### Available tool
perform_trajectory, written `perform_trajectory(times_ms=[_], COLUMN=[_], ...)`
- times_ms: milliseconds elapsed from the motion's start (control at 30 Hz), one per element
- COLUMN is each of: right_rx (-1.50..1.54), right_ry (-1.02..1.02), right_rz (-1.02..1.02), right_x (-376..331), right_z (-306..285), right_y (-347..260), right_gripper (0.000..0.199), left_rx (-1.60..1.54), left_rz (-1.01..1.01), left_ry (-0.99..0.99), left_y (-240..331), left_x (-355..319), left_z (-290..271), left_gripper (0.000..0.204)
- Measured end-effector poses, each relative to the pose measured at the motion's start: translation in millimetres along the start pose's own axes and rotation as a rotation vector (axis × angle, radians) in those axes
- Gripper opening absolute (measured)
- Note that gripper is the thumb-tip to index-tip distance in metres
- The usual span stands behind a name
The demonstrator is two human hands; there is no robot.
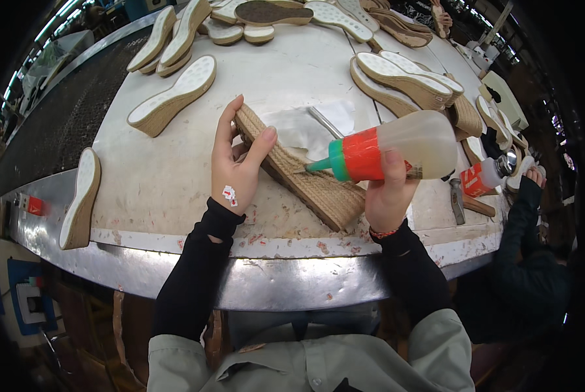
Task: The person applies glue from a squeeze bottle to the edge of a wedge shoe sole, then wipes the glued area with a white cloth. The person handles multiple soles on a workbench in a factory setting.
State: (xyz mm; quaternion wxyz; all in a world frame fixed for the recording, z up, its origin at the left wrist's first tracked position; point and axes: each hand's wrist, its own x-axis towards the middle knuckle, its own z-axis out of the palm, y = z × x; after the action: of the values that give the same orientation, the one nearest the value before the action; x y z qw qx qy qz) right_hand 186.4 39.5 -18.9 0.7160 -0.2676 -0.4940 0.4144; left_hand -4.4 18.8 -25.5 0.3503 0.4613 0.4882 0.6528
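My left hand (237,163) grips a woven-sided wedge shoe sole (305,179), held on its edge on the worktable (175,189), fingers over its far end and thumb on the near side. My right hand (387,193) holds a squeeze bottle (403,150) of pale liquid with a red collar and green nozzle. The bottle lies sideways, and its nozzle tip touches the woven side of the sole.
Several white-topped wedge soles (175,95) lie about the table, one more (80,199) on the left rim. A white cloth (305,127) lies behind the held sole. A hammer (459,202) and another red-collared bottle (485,178) sit at right, by another person's dark-sleeved arm (524,215).
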Motion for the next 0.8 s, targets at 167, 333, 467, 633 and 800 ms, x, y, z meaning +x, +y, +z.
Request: perform_trajectory(times_ms=[167, 333, 467, 633, 800], right_rx=[-0.053, -0.08, -0.073, -0.091, -0.068], right_ry=[-0.105, -0.109, -0.11, -0.112, -0.116], right_rz=[0.008, 0.008, -0.002, 0.0, 0.01], right_x=[-0.5, -1.3, -1.1, -0.7, -1.1], right_z=[-8.7, -7.6, -7.5, -8.8, -6.9], right_y=[6.4, 6.0, 4.4, 5.1, 3.4], right_gripper=[0.038, 0.038, 0.038, 0.039, 0.039], left_rx=[-0.006, -0.015, 0.003, 0.003, 0.005], left_rz=[0.009, 0.012, 0.004, 0.006, 0.003], left_ry=[0.003, 0.005, 0.006, 0.005, 0.007], left_y=[-1.2, -0.8, -0.5, -1.2, -1.2], left_x=[-0.3, -0.3, 0.4, 0.5, 0.2], left_z=[-1.0, -0.7, 0.0, 0.0, 0.0], left_gripper=[0.066, 0.066, 0.066, 0.066, 0.066])
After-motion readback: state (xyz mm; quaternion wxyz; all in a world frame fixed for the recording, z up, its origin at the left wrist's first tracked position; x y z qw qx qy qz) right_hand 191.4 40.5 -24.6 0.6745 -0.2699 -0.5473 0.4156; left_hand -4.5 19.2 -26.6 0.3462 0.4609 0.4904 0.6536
